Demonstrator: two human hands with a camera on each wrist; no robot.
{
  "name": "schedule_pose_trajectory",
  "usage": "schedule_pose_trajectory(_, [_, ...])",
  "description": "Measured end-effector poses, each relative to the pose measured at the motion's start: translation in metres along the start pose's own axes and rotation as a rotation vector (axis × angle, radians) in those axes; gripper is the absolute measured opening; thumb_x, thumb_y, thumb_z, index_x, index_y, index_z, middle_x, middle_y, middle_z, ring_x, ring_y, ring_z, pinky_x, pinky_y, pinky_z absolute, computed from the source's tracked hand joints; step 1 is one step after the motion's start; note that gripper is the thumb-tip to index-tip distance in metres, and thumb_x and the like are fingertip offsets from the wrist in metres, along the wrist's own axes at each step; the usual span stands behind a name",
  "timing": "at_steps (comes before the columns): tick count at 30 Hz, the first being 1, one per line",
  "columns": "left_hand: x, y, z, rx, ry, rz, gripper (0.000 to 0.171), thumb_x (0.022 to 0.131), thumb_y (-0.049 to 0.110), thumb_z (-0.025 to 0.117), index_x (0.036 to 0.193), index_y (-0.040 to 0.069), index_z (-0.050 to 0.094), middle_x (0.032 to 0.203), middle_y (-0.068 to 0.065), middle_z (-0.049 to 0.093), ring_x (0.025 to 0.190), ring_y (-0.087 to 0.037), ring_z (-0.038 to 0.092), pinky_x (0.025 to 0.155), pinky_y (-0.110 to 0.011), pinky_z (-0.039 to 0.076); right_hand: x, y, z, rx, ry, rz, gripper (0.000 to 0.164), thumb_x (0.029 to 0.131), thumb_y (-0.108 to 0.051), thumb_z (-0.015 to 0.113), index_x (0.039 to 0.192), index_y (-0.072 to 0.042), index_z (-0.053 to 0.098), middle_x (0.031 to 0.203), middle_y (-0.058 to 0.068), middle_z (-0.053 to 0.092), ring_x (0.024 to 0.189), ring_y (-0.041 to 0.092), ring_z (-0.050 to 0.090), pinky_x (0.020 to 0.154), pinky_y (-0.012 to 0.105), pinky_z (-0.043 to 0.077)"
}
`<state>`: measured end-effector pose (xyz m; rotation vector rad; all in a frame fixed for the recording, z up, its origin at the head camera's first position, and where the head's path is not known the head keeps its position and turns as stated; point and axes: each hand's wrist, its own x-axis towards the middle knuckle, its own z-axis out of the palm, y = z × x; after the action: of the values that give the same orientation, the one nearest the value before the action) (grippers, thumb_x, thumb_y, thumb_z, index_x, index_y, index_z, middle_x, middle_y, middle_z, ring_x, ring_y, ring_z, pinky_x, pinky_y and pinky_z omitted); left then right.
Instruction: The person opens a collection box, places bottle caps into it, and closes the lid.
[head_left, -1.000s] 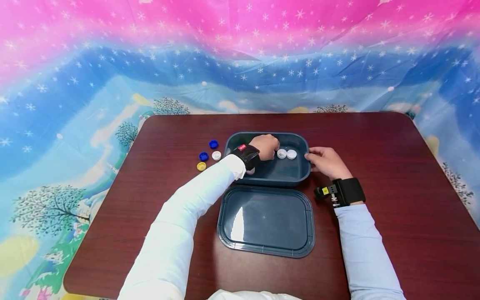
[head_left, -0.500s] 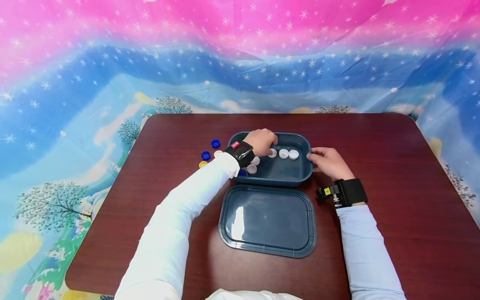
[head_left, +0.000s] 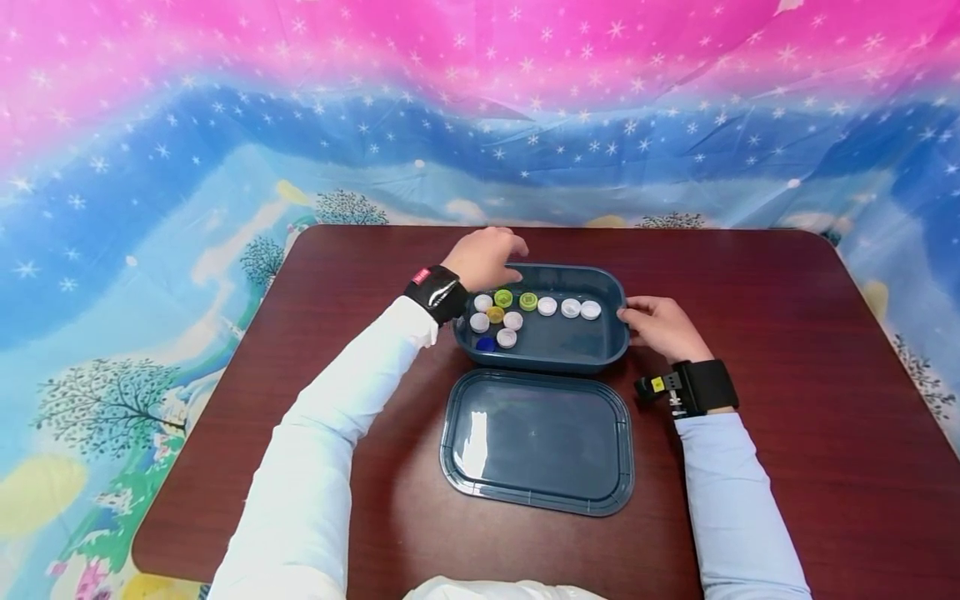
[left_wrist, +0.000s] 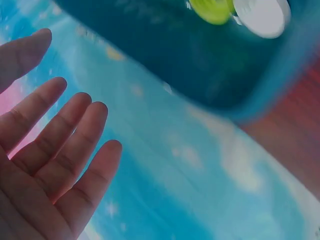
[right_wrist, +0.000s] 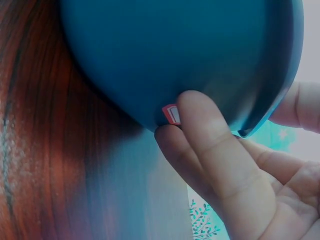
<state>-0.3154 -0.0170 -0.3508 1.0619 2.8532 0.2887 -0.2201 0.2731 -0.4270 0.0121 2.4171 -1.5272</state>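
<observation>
A dark blue-grey plastic box (head_left: 570, 354) stands on the table, uncovered. Inside it lie several bottle caps: white caps (head_left: 571, 308), green caps (head_left: 528, 302), a yellow cap (head_left: 496, 315) and a blue cap (head_left: 486, 343). My left hand (head_left: 483, 258) hovers over the box's back left corner. In the left wrist view its fingers (left_wrist: 87, 135) are spread and hold nothing. At the box's right end, my right hand (head_left: 667, 327) grips the rim. The right wrist view shows fingertips (right_wrist: 197, 110) against the outer wall, beside a small red-and-white sticker (right_wrist: 171, 114).
The box's matching lid (head_left: 536, 442) lies flat on the brown table (head_left: 787, 350), just in front of the box. A patterned cloth (head_left: 480, 100) hangs behind the table. My left wrist and sleeve cover the table left of the box.
My left hand has drawn up and left from the caps inside the box, uncovering the green and yellow ones. The loose caps left of the box are now hidden. The right hand stays put.
</observation>
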Motion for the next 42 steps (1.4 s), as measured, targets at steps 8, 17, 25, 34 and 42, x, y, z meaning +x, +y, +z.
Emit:
schedule_pose_trajectory(8, [-0.021, -0.037, -0.019, -0.075, 0.060, -0.119, 0.040, 0.089, 0.026, 0.073, 0.124, 0.008, 0.066, 0.124, -0.009, 0.063, 0.116, -0.026, 0.056, 0.095, -0.039, 0.045, -0.001, 0.001, 0.000, -0.003, 0.004, 0.009, 0.054, 0.103, -0.027, 0.048, 0.146, 0.006, 0.037, 0.130, 0.029, 0.052, 0.105, 0.034, 0.064, 0.086, 0.040, 0.053])
schedule_pose_trajectory(17, [-0.043, -0.077, -0.012, -0.130, 0.054, -0.251, 0.041, 0.088, 0.026, 0.073, 0.123, 0.006, 0.066, 0.127, -0.011, 0.061, 0.117, -0.029, 0.055, 0.098, -0.042, 0.043, -0.003, 0.003, -0.002, -0.009, 0.004, 0.016, 0.055, 0.103, -0.027, 0.048, 0.145, 0.006, 0.037, 0.131, 0.029, 0.051, 0.106, 0.035, 0.063, 0.088, 0.041, 0.052])
schedule_pose_trajectory(25, [-0.052, -0.106, 0.012, -0.186, 0.015, -0.344, 0.039, 0.088, 0.022, 0.073, 0.122, 0.005, 0.066, 0.123, -0.014, 0.063, 0.113, -0.031, 0.057, 0.096, -0.044, 0.044, -0.002, 0.005, -0.001, -0.006, 0.005, 0.013, 0.055, 0.103, -0.027, 0.048, 0.146, 0.006, 0.037, 0.130, 0.029, 0.052, 0.105, 0.035, 0.064, 0.088, 0.042, 0.052])
schedule_pose_trajectory(34, [-0.050, -0.122, 0.037, -0.239, -0.030, -0.382, 0.037, 0.089, 0.019, 0.072, 0.122, 0.003, 0.065, 0.126, -0.017, 0.061, 0.120, -0.032, 0.053, 0.101, -0.045, 0.041, -0.001, 0.002, 0.001, -0.002, 0.003, 0.005, 0.055, 0.103, -0.028, 0.048, 0.146, 0.006, 0.037, 0.131, 0.029, 0.052, 0.106, 0.034, 0.063, 0.087, 0.040, 0.052])
schedule_pose_trajectory(42, [-0.041, -0.118, 0.046, -0.259, -0.028, -0.348, 0.034, 0.089, 0.015, 0.071, 0.121, 0.002, 0.067, 0.120, -0.015, 0.065, 0.114, -0.030, 0.057, 0.100, -0.042, 0.044, -0.001, -0.002, 0.000, -0.002, 0.000, -0.010, 0.054, 0.103, -0.027, 0.048, 0.145, 0.006, 0.038, 0.131, 0.029, 0.052, 0.105, 0.035, 0.064, 0.087, 0.039, 0.052])
